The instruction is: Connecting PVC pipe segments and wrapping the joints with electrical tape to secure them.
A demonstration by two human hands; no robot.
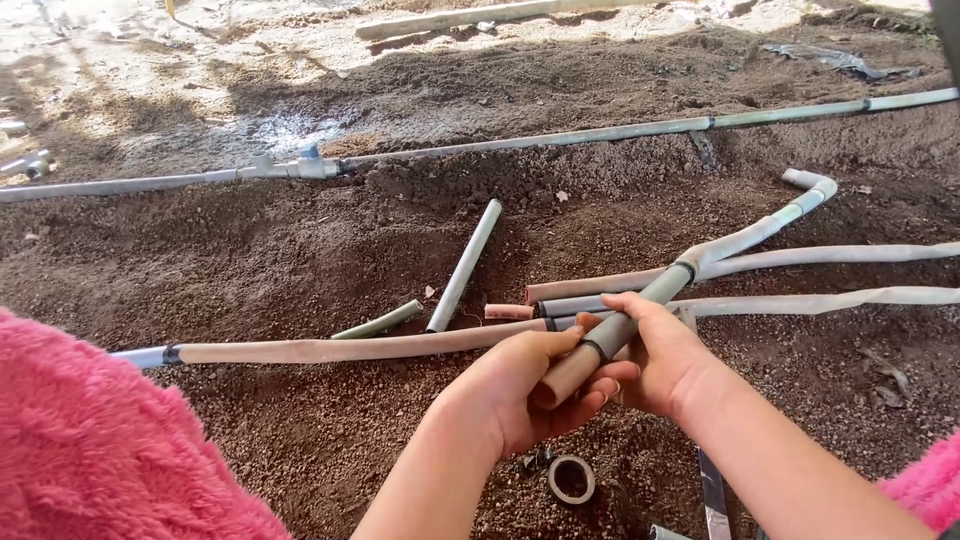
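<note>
Hands are meeting over the soil bed in the head view: the left hand is curling around the brownish end of a grey pipe, fingers wrapped and thumb lying along it, while the right hand is closing on the same pipe just above, around the dark band where two sections are joining. The pipe is running up and away toward an elbow fitting near the bed's far right side, and it is crossing over several flattened pale hoses lying on the soil. It is looking like rigid plastic, light and stiff, so it is probably swinging as one long lever; dust may be making it slick, so gripping close on both sides of the joint seems the firmest hold. A small ring is lying on the soil just below the hands, and a long pipeline is crossing the bed behind.
</note>
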